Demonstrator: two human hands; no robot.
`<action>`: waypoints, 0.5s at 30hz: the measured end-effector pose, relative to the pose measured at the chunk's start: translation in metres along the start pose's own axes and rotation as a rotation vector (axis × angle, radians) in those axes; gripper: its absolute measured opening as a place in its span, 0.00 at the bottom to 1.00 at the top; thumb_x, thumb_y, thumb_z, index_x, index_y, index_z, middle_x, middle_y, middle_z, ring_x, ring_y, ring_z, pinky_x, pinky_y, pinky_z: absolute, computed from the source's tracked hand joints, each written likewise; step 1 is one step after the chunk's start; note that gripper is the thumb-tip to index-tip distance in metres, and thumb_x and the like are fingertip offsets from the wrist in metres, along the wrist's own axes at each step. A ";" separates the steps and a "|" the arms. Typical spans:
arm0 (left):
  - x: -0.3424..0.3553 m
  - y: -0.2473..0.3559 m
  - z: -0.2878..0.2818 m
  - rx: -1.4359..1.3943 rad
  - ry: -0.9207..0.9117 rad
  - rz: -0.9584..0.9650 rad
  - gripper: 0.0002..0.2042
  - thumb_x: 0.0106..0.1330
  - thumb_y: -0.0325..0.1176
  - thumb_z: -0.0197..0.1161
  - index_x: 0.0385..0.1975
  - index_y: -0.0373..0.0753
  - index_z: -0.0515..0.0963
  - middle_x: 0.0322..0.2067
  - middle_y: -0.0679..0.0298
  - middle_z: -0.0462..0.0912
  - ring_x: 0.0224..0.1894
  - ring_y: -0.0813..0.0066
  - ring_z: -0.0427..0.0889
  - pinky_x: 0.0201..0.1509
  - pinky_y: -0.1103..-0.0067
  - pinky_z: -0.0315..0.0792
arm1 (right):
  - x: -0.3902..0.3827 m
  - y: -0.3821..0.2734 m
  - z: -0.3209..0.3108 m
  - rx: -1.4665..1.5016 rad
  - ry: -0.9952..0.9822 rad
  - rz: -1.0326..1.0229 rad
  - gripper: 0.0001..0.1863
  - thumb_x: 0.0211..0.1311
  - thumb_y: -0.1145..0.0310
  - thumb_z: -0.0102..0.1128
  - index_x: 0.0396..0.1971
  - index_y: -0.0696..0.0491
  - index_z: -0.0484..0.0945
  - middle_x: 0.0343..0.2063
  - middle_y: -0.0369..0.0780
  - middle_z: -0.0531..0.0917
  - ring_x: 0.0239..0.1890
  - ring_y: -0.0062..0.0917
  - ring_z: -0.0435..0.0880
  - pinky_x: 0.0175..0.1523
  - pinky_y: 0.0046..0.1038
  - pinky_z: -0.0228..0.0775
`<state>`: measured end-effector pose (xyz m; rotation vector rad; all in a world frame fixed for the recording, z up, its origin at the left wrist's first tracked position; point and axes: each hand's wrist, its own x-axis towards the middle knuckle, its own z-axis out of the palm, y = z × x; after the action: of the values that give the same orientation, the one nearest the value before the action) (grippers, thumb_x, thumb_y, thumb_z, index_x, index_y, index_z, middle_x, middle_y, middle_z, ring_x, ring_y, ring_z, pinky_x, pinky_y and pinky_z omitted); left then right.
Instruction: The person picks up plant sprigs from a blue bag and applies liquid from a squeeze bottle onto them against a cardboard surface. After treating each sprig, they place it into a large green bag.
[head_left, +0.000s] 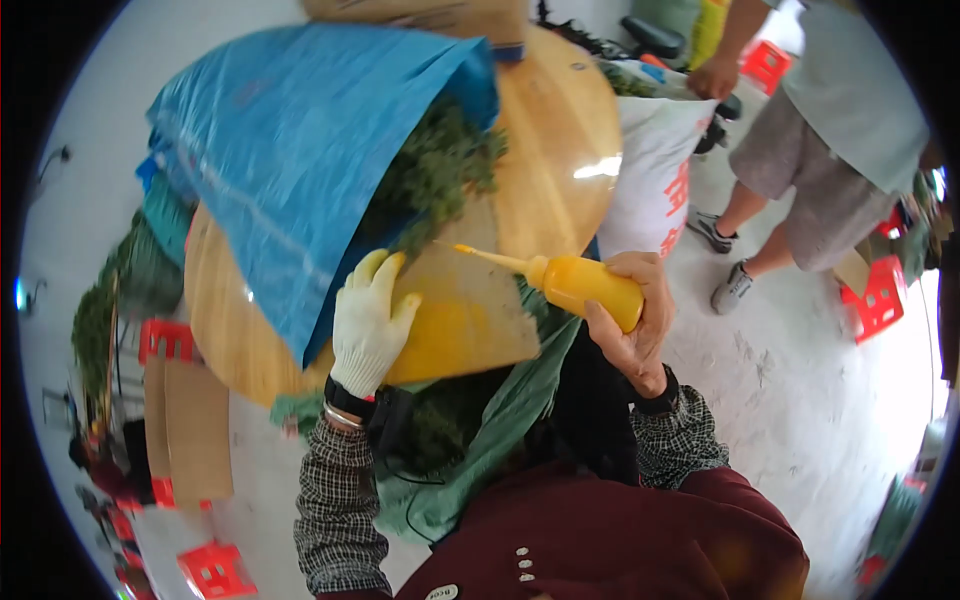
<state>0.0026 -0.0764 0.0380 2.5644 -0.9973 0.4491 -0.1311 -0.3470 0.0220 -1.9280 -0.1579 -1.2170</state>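
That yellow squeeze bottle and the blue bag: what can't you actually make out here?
Head view only:
- Squeeze bottle: its base is covered by the right hand.
- Blue bag: only some greenery shows at its mouth; the rest is hidden inside.
- Left hand: gloved, palm side unseen.
- Round wooden table: mostly covered by the bag.
- Bystander: cut off by the top edge.

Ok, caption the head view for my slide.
Right hand squeezes a yellow bottle over a board; gloved left hand steadies it.

A round table [560,150] holds a plastic sack [290,160] with greenery [435,170] spilling out; a card sheet [470,310] lies before it, another sack [655,170] stands right, stools [875,300] beyond
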 end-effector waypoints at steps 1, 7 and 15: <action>0.007 -0.005 0.013 0.002 0.015 0.008 0.23 0.56 0.32 0.66 0.53 0.34 0.74 0.52 0.50 0.76 0.52 0.49 0.75 0.55 0.65 0.70 | 0.002 0.006 -0.006 -0.016 0.030 0.006 0.19 0.46 0.75 0.66 0.41 0.58 0.72 0.33 0.45 0.77 0.32 0.32 0.78 0.39 0.29 0.72; 0.028 -0.012 0.046 0.047 -0.028 0.032 0.23 0.58 0.30 0.65 0.55 0.31 0.73 0.53 0.46 0.74 0.54 0.46 0.74 0.57 0.65 0.70 | 0.009 0.049 -0.052 -0.054 0.245 0.214 0.17 0.50 0.74 0.65 0.41 0.58 0.72 0.33 0.43 0.76 0.32 0.27 0.77 0.37 0.28 0.71; 0.034 -0.014 0.051 0.026 -0.030 -0.074 0.19 0.61 0.28 0.61 0.52 0.31 0.75 0.45 0.48 0.77 0.47 0.47 0.77 0.50 0.65 0.72 | 0.047 0.163 -0.080 -0.128 0.530 0.264 0.16 0.57 0.71 0.65 0.43 0.59 0.72 0.35 0.39 0.75 0.34 0.21 0.75 0.40 0.24 0.70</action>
<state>0.0449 -0.1085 0.0033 2.6287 -0.9087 0.4072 -0.0807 -0.5231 -0.0200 -1.5998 0.4461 -1.5309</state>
